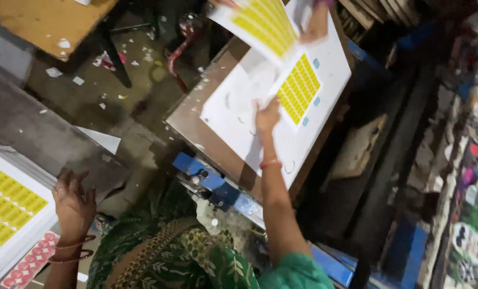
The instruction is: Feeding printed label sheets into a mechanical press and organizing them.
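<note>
**Yellow label sheets at a printing bed**

Green patterned cloth [196, 262] fills the nearest part of the view, worn by the person. At lower left, the left hand [74, 206] rests with fingers spread and loosely curled on the edge of a grey board [30, 128], holding nothing; bangles circle its wrist. Just beside it lies a stack of white sheets [8, 208] printed with rows of yellow rectangles, and a pink-dotted sheet [32, 259] peeks out below the stack.

Further out, the right hand [267, 116] reaches forward, its fingertips pinched on the near corner of a white sheet [249, 91] that lies on the tilted brown printing bed [196, 120]. That sheet's long axis runs diagonally, from lower left toward upper right, and its yellow label block [299, 88] sits toward the far right end, with small blue marks beside it. A blue metal frame [212, 182] runs under the near edge of the bed.

Farthest away, another person's hand [316, 24] holds up a second yellow-printed sheet [263, 24] above the bed's far end, tilted. Paper scraps dot the dark floor [132, 96] at left, near a wooden table [46, 21].
</note>
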